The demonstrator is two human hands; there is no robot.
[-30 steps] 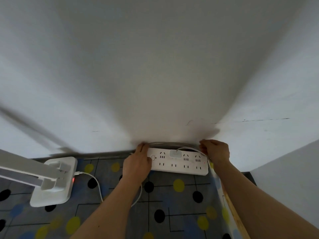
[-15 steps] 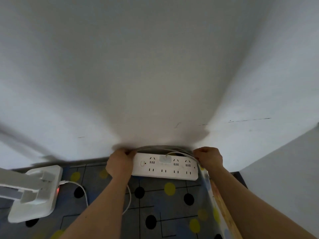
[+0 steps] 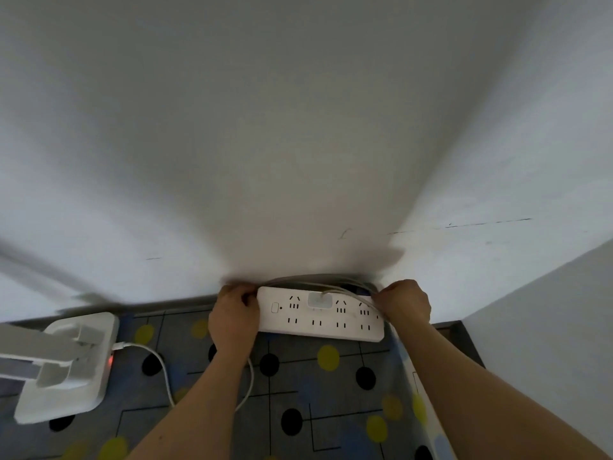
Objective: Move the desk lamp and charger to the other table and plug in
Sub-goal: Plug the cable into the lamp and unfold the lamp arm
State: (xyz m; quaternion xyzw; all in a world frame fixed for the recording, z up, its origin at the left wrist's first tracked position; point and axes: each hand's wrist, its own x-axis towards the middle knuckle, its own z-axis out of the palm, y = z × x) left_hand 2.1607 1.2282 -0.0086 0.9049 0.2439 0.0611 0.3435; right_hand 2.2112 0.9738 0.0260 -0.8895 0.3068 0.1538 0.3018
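You face a scuffed white wall (image 3: pixel 298 127); below, a grey tablecloth (image 3: pixel 311 390) with black and yellow dots.

No text, brand, number or label is legible on any surface. The power strip (image 3: pixel 331 323) carries only unlettered marks: a rounded switch outline (image 3: pixel 275 307) at its left end with a small dark dot just beside it. The face of the white charger (image 3: pixel 319 300) plugged into the strip is too blurred to tell whether it bears print. The desk lamp base (image 3: pixel 94 380) shows a small red indicator light (image 3: pixel 109 360) at its edge, with no readable caption.
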